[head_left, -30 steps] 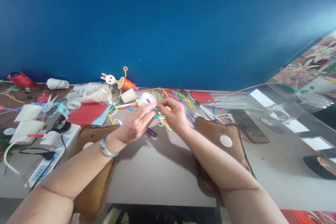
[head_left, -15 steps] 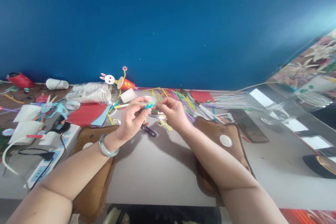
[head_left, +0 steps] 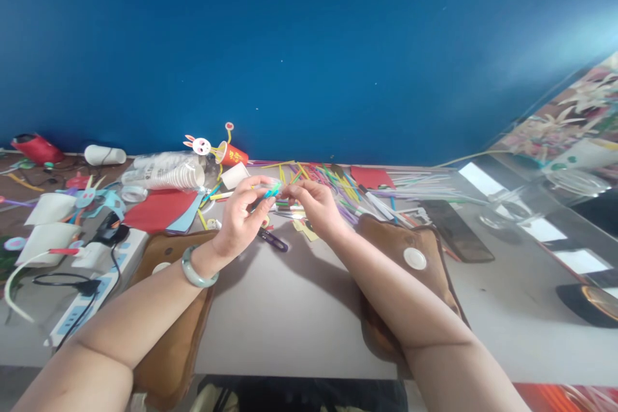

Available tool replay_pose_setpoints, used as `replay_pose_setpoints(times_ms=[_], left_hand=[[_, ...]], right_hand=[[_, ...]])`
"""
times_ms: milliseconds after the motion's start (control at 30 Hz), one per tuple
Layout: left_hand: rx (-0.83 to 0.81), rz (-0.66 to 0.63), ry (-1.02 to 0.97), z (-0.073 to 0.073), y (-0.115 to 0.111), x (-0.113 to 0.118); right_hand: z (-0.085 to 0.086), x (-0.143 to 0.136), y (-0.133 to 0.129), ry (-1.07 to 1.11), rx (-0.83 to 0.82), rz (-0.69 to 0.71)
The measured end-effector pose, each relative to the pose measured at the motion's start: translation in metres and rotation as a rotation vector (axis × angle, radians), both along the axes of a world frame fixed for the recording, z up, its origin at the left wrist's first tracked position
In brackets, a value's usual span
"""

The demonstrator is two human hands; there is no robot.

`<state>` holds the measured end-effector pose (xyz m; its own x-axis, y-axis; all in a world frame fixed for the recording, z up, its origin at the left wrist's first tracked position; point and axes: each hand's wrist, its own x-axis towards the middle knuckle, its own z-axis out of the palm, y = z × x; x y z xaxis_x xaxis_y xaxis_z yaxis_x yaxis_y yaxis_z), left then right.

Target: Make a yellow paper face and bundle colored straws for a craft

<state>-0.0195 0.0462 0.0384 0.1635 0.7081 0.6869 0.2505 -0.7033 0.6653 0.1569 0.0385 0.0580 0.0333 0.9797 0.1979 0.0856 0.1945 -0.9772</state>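
My left hand (head_left: 245, 215), with a pale green bangle (head_left: 197, 270) at the wrist, pinches a small blue-green piece (head_left: 273, 190) between thumb and fingertips. My right hand (head_left: 316, 206) meets it from the right, its thumb and forefinger closed at the piece's right end; what they grip is too small to make out. Both hands are raised over the back of the grey table (head_left: 284, 315). Under them lie a dark purple cutter (head_left: 274, 240) and a yellow paper scrap (head_left: 306, 230).
Colourful pipe cleaners (head_left: 338, 190) spread behind the hands. An orange cup with a rabbit face (head_left: 234, 154) lies by the blue wall. Brown cushions flank the middle, a power strip (head_left: 84, 302) is left, a dark phone (head_left: 456, 232) right.
My right fingertips have moved slightly left, closer to my left fingertips. The blue-green piece has tilted and shifted a little to the left.
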Motion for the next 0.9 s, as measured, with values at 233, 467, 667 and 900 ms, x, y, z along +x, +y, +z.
replay_pose_setpoints(times_ms=[233,467,667,900], left_hand=[[0.034,-0.034,0.007,-0.003,-0.001,0.0],[-0.027,-0.067,-0.033,-0.004,-0.002,0.001],[-0.261,-0.158,-0.211,0.001,0.002,0.001],[-0.68,-0.361,-0.597,0.003,0.02,0.0]], right_hand=[[-0.008,-0.001,0.004,0.014,0.029,-0.012],[-0.011,0.0,0.004,0.126,-0.012,0.071],[-0.008,0.008,0.007,0.136,-0.05,0.159],[0.002,0.025,0.016,0.255,-0.109,0.218]])
